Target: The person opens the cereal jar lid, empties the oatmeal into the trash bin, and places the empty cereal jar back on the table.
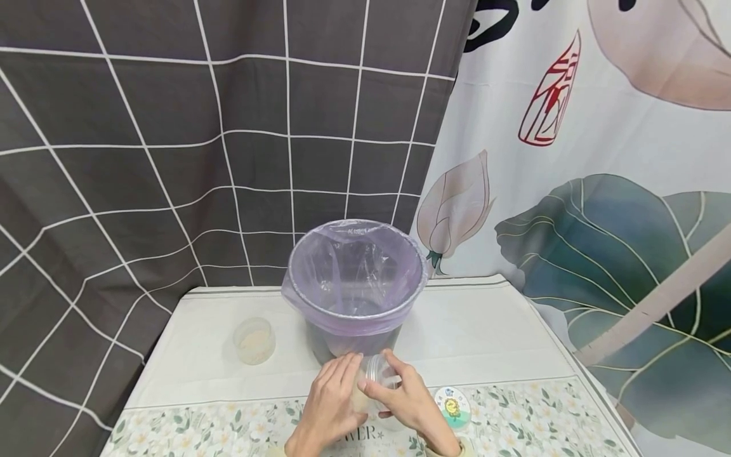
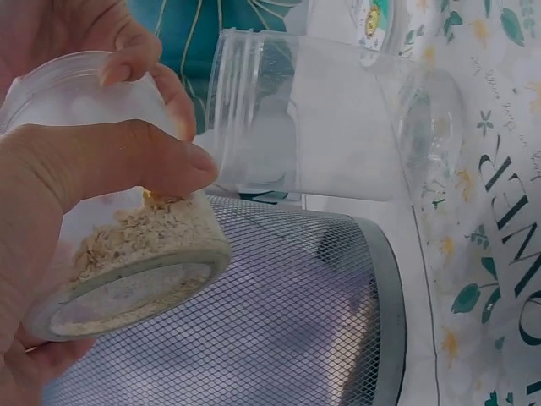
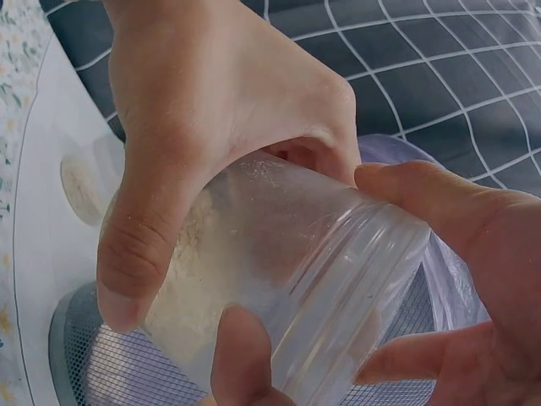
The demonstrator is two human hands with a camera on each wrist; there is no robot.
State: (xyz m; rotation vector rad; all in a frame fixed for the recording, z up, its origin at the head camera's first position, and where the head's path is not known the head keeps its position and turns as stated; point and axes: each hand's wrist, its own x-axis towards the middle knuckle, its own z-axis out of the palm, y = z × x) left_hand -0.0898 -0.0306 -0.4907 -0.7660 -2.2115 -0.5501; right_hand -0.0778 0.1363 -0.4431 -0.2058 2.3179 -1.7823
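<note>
My left hand (image 1: 329, 406) grips a clear plastic jar (image 3: 287, 228), tilted on its side, with its fingers and thumb wrapped around the body. Pale oat flakes (image 2: 152, 237) lie inside toward the jar's base. At the threaded rim end, my right hand (image 1: 408, 397) holds the jar between thumb and fingers. No lid shows on that end. A second clear jar (image 2: 338, 118), uncapped, stands on the table near the hands. Beside the right hand lies a round lid (image 1: 453, 406) with a sunflower picture. Fingers partly cover the held jar in the head view.
Just beyond the hands stands a mesh bin (image 1: 354, 339) lined with a purple bag (image 1: 356, 266). To its left sits a shallow clear tub (image 1: 254, 341) with pale contents. A floral-edged cloth (image 1: 525, 412) covers the table; curtains (image 1: 171, 127) hang behind.
</note>
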